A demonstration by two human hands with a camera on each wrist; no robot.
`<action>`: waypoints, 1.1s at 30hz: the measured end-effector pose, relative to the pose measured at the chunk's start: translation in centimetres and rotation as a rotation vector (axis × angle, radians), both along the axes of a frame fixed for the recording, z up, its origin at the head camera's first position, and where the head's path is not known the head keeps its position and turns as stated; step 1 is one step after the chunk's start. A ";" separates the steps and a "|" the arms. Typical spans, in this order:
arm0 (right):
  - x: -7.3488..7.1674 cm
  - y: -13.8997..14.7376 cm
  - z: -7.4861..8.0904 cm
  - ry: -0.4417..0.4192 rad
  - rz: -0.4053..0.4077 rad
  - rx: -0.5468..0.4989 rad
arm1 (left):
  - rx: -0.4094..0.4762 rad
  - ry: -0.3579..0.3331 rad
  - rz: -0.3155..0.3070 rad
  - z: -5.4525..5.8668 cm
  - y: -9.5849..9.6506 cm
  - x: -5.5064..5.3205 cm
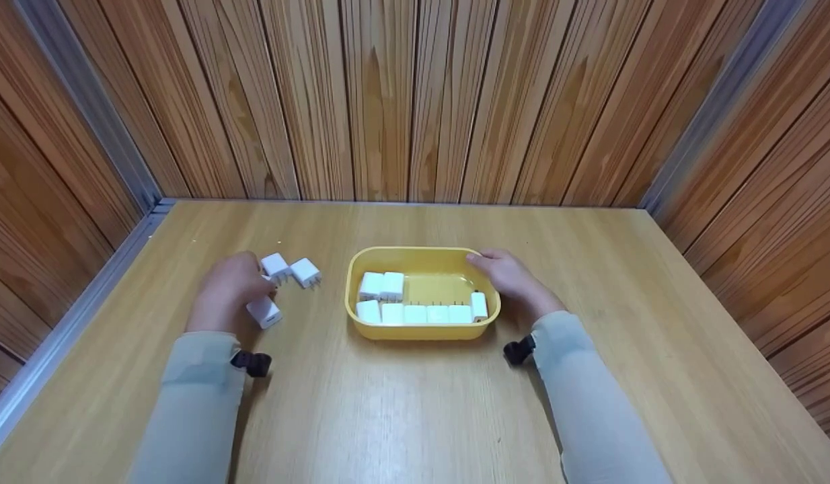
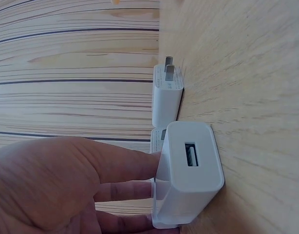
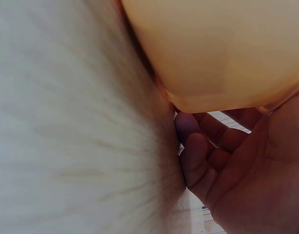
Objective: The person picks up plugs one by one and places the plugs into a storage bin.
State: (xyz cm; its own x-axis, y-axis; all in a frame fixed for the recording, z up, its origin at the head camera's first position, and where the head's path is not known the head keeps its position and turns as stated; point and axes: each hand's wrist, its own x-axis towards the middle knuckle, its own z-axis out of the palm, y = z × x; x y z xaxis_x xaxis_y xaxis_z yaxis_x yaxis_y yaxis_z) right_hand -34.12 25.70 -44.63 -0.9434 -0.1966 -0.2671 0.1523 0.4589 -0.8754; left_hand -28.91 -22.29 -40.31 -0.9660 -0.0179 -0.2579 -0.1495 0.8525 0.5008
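Observation:
Beside several white USB chargers on the left of the table, my left hand point(image 1: 230, 289) has its fingers and thumb at a charger, mostly hidden by the hand in the head view. One white charger point(image 1: 263, 311) lies just in front of the hand; the left wrist view shows the USB port on the near charger point(image 2: 193, 158), with the fingers reaching behind it. My right hand point(image 1: 512, 275) grips the right end of a yellow plastic tub point(image 1: 425, 332), thumb over the rim and fingers curled against its outer wall point(image 3: 213, 58).
Two more chargers point(image 1: 305, 272) lie just beyond the left hand, prongs showing. Inside the tub, several white chargers point(image 1: 393, 314) line the near side, and others point(image 1: 381, 286) sit at its left end. Wood-panelled walls point(image 1: 415, 101) enclose the table point(image 1: 401, 417) at the back and sides.

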 end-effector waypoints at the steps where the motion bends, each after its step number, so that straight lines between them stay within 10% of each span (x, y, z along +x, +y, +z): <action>1: 0.0 0.0 0.0 -0.005 -0.005 0.002 | 0.001 -0.001 0.000 0.0 0.0 0.0; 22: 0.3 -0.2 0.3 -0.075 -0.056 -0.035 | 0.048 -0.008 0.029 0.0 0.1 0.0; 33: 0.0 -0.2 0.4 0.047 0.021 0.111 | 0.030 0.006 0.030 0.0 0.0 -0.2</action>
